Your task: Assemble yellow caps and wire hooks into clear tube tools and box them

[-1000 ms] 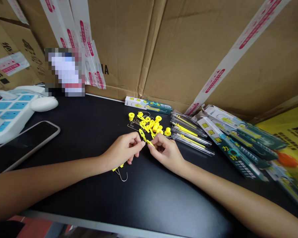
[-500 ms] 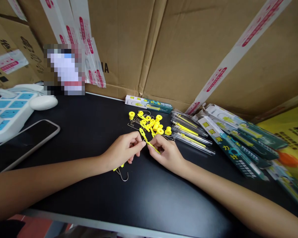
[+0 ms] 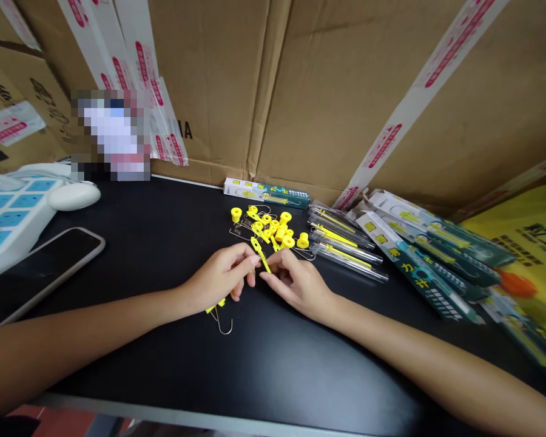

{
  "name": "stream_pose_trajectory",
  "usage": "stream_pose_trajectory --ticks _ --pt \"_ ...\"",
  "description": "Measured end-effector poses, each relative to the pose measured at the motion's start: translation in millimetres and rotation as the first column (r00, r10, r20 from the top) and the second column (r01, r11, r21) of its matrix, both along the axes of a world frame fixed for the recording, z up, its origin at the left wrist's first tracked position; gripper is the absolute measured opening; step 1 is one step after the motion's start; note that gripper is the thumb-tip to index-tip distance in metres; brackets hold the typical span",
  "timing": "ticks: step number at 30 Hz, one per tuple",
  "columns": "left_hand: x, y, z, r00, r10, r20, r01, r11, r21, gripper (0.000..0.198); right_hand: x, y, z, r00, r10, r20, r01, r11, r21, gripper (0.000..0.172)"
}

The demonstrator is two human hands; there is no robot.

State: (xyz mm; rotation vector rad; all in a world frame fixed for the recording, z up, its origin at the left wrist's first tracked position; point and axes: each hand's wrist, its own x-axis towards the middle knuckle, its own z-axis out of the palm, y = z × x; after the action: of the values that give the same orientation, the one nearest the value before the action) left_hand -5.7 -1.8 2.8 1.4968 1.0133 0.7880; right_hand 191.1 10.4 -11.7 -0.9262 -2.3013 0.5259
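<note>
My left hand point(image 3: 225, 270) is closed in a pinch beside a slim yellow plastic rod point(image 3: 258, 250) with a slotted upper end. Whatever sits between its thumb and finger is too small to make out. From the right, the thumb and index finger of my right hand point(image 3: 303, 280) grip the rod's lower end, and the fingertips of both hands almost meet. Beneath my left wrist lies a yellow piece with a metal hook point(image 3: 226, 328), partly hidden. Just beyond my hands is a pile of yellow plastic spools point(image 3: 281, 232), mixed with springs and wire hooks point(image 3: 239, 229).
Clear tubes with yellow rods point(image 3: 346, 249) lie right of the pile, then printed boxes point(image 3: 404, 267) and a yellow bag point(image 3: 532, 243). One more box point(image 3: 266, 193) rests against the cardboard point(image 3: 346, 91). A phone point(image 3: 45, 267) and power strip point(image 3: 18, 212) are at left.
The yellow rod has turned steeper between my hands, and my right fingertips have shifted along its lower end. The whole view has shifted slightly.
</note>
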Motion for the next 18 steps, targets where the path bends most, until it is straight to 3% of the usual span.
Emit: stream_pose_trajectory --ticks 3,8,13,18 --pt "0 3 0.1 0.999 -0.032 0.039 0.032 0.999 -0.011 0.027 0 4 0.1 0.992 -0.012 -0.124 -0.009 0.985 -0.169 0.015" --pt "-3 7 -1.8 0.989 -0.122 0.084 0.127 0.991 -0.052 0.032 -1 10 2.0 0.955 0.011 -0.295 -0.144 0.889 -0.434 0.025" --pt "-6 7 -3.0 0.983 -0.161 0.086 0.17 0.98 -0.1 0.035 1 13 0.8 0.942 0.013 -0.336 -0.168 0.884 -0.436 0.032" --pt "-5 5 1.7 0.982 -0.188 0.031 0.191 0.977 -0.093 0.029 4 13 -2.3 0.965 0.049 -0.257 -0.131 0.941 -0.312 0.033"
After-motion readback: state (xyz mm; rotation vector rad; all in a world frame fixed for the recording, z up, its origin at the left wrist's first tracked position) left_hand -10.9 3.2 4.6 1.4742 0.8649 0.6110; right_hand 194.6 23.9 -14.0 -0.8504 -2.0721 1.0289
